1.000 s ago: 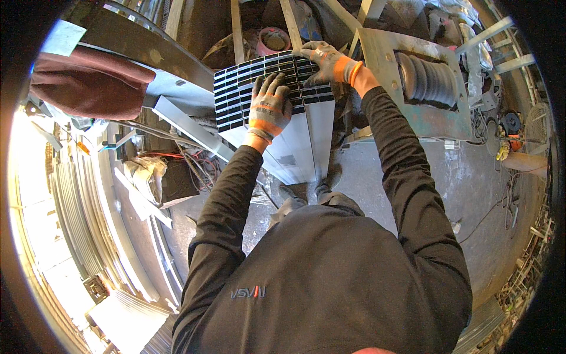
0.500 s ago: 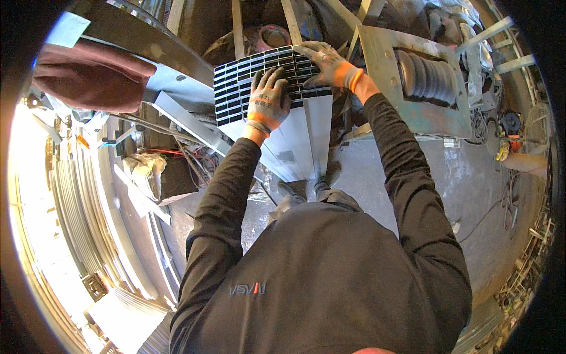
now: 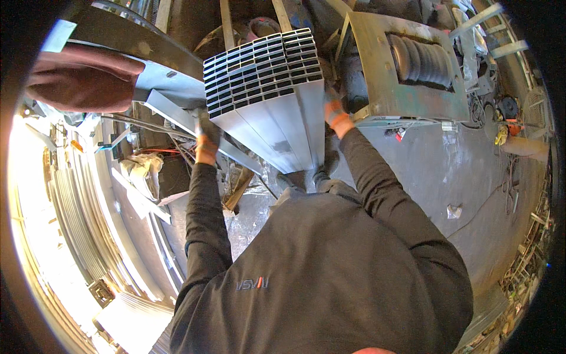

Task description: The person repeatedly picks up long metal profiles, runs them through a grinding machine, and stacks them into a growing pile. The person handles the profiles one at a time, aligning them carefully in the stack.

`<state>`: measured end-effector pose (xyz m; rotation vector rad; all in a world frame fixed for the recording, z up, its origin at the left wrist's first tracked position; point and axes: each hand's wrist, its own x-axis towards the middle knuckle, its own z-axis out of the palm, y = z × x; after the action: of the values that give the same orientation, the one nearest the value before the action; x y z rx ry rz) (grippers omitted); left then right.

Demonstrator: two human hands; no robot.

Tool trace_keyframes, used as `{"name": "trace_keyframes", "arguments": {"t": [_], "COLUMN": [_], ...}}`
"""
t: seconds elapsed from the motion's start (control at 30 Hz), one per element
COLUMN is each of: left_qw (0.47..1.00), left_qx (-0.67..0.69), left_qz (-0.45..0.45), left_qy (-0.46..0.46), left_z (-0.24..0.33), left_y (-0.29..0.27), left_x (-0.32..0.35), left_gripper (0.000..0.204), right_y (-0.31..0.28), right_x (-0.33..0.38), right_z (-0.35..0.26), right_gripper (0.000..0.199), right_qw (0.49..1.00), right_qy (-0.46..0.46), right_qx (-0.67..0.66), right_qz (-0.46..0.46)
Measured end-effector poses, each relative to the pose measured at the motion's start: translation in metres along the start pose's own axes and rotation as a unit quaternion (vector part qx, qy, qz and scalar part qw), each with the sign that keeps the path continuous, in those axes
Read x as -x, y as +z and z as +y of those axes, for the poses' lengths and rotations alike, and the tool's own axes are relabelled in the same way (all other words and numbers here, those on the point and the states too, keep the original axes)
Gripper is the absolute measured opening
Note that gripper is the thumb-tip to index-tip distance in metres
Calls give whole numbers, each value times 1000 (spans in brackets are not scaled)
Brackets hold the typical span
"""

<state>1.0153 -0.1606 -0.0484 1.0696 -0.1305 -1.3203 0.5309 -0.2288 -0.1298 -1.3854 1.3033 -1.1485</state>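
A bundle of several grey rectangular metal tubes (image 3: pixel 283 127) stands on end in front of me, its open ends (image 3: pixel 262 68) facing up like a grid. My left hand (image 3: pixel 206 137), in a grey and orange glove, grips the bundle's lower left side. My right hand (image 3: pixel 335 113), gloved the same way, clasps the right side, its fingers partly hidden behind the tubes. Both of my dark sleeves reach up to the bundle from below.
A green metal frame (image 3: pixel 377 82) with a black ribbed roller (image 3: pixel 421 59) stands right of the bundle. Long metal profiles (image 3: pixel 132 194) lie at the left. A dark red gloved hand or cloth (image 3: pixel 82 76) is at the upper left. Grey floor (image 3: pixel 460 177) spreads to the right.
Both hands have slid from the top ends of the tubes down to the bundle's sides. The bundle now sits closer to the camera and looks larger.
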Motion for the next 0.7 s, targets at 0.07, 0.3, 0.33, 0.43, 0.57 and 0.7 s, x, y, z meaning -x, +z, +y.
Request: {"name": "trace_keyframes", "arguments": {"t": [0.07,0.3,0.33,0.43,0.57,0.7], "left_qw": [996,995,994,989,991,990], "left_qx": [13,-65,-33,-58,-68,-65], "left_qz": [-46,-30,-83,-134,-97,-112], "left_qy": [-81,-63,-62,-22,-61,-54], "left_z": [-19,-1,0,0,2,1], "left_y": [-1,20,25,39,46,37], "left_x": [-8,13,16,24,32,27], "left_gripper": [64,77,75,71,74,75], "right_y": [15,21,17,15,11,-10], "right_x": [-5,-8,-10,-7,-1,4], "right_z": [11,25,27,34,35,36], "right_gripper": [48,50,48,39,45,45], "right_qw": [978,974,988,946,933,872], "right_qy": [-109,182,143,-223,-167,-232], "right_qx": [177,-132,-63,234,315,431], "right_qz": [-24,-13,-8,33,-48,-24]}}
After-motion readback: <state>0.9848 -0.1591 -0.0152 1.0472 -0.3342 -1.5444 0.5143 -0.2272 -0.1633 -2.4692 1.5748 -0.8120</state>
